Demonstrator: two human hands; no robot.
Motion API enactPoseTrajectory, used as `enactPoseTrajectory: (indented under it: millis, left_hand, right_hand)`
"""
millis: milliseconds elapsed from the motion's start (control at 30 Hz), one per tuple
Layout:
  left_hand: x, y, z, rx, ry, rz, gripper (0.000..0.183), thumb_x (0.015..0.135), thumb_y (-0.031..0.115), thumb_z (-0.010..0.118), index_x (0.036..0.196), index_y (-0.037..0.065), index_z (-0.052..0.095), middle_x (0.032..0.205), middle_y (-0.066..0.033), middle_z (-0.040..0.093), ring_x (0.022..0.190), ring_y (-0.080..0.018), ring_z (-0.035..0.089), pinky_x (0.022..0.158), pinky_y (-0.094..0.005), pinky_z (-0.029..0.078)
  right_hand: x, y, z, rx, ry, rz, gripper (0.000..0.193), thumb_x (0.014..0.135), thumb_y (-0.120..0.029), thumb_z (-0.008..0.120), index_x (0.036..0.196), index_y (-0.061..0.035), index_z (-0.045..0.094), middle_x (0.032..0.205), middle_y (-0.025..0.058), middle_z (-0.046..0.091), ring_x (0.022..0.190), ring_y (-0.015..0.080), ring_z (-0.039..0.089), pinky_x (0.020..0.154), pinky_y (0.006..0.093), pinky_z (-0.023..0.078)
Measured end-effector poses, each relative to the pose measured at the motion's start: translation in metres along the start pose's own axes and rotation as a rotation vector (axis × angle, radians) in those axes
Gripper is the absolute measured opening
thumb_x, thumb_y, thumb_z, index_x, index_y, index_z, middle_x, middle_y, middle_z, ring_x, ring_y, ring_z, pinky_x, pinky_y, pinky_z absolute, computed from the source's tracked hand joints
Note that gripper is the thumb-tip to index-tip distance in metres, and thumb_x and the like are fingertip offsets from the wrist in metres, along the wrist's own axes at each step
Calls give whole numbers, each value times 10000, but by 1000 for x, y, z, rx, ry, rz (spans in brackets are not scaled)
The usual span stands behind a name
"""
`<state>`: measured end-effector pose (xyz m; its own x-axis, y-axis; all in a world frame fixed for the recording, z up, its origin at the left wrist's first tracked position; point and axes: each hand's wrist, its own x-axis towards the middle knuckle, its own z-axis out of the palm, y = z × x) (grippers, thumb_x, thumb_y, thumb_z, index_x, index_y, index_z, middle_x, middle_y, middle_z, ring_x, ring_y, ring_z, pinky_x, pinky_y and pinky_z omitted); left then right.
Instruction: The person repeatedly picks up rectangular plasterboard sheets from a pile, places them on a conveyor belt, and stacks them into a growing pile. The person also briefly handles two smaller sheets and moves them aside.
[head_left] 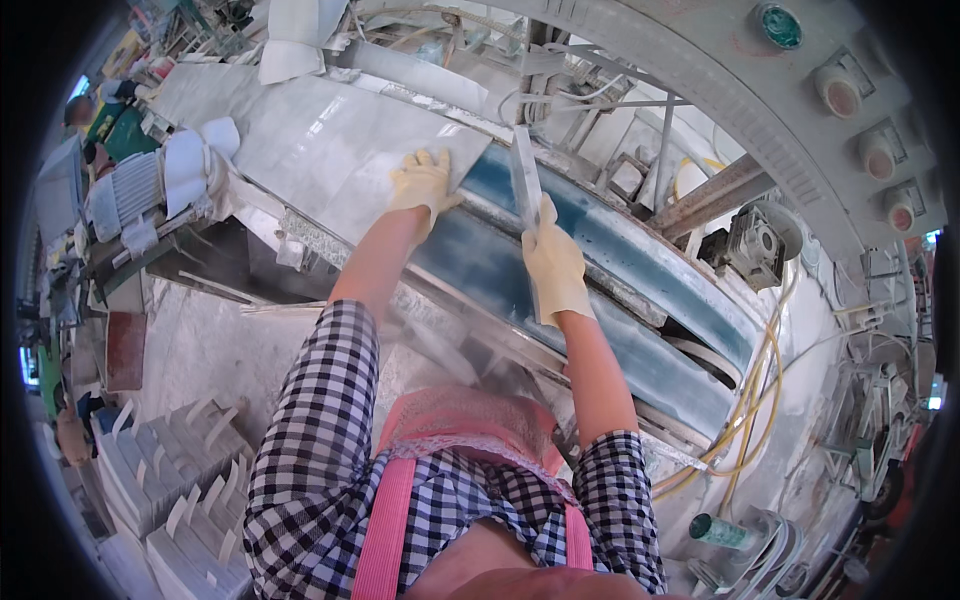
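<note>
1. Cream-gloved right hand: closed around the near end of a thin, pale-grey rectangular strip.
2. Strip: over long dusty-blue belts, beyond the smooth grey-white surface's right edge.
3. Cream-gloved left hand: fingers spread, near that edge.
4. Apparently strip handling; steady right grip needed.

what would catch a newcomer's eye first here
Probably the yellow-gloved left hand spread at the edge of a large grey sheet, and the right hand gripping a narrow grey strip, both near the centre. Next, the blue bands stretching rightward, and yellow hoses looping at the right.
</note>
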<state>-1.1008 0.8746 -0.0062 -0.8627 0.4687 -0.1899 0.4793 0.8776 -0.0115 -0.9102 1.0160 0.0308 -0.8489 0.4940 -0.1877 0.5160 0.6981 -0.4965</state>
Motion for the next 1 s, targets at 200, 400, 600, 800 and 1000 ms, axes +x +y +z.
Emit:
enactPoseTrajectory:
  millis: [200, 400, 600, 800, 1000]
  left_hand:
    - [17, 11, 7, 246, -64, 73, 759, 884, 298, 644, 1496, 17, 296, 1315, -256, 554, 1263, -400, 511, 1009, -495, 440]
    - [-2, -37, -45, -71, 310, 294, 417, 867, 221, 528, 1207, -14, 579, 1016, -291, 664, 927, -353, 681, 834, -422, 517]
    - [-55, 13, -57, -965, 88, 140, 319, 847, 179, 530, 1010, -80, 620, 836, -200, 662, 813, -276, 679, 702, -376, 514]
    - [-58, 69, -21, -1606, -186, 46, 383, 906, 156, 538, 1186, -105, 542, 1035, -207, 647, 892, -240, 670, 782, -312, 552]
    - [-15, 3, -7, -558, 292, 240, 435, 880, 253, 611, 1255, 36, 571, 1095, -197, 651, 1027, -349, 623, 929, -374, 490]
  right_hand:
    - [-2, 3, 0, -12, 10, -23, 645, 921, -234, 491, 1504, -116, 242, 935, 182, 700, 859, 380, 676, 769, 505, 521]
    - [-1, 8, 3, 43, 68, -90, 613, 927, -258, 517, 1463, -55, 298, 924, 209, 693, 856, 405, 668, 770, 518, 516]
    - [1, 10, 4, 43, 82, -96, 613, 970, -412, 467, 1455, -63, 331, 924, 210, 695, 856, 412, 664, 756, 521, 515]
    - [-4, 12, 0, 53, 110, -147, 665, 965, -489, 441, 1444, -36, 359, 942, 215, 697, 854, 411, 666, 752, 513, 518]
    - [-3, 2, -1, -23, 79, -53, 649, 941, -368, 510, 1462, -29, 324, 917, 191, 706, 837, 389, 678, 745, 505, 526]
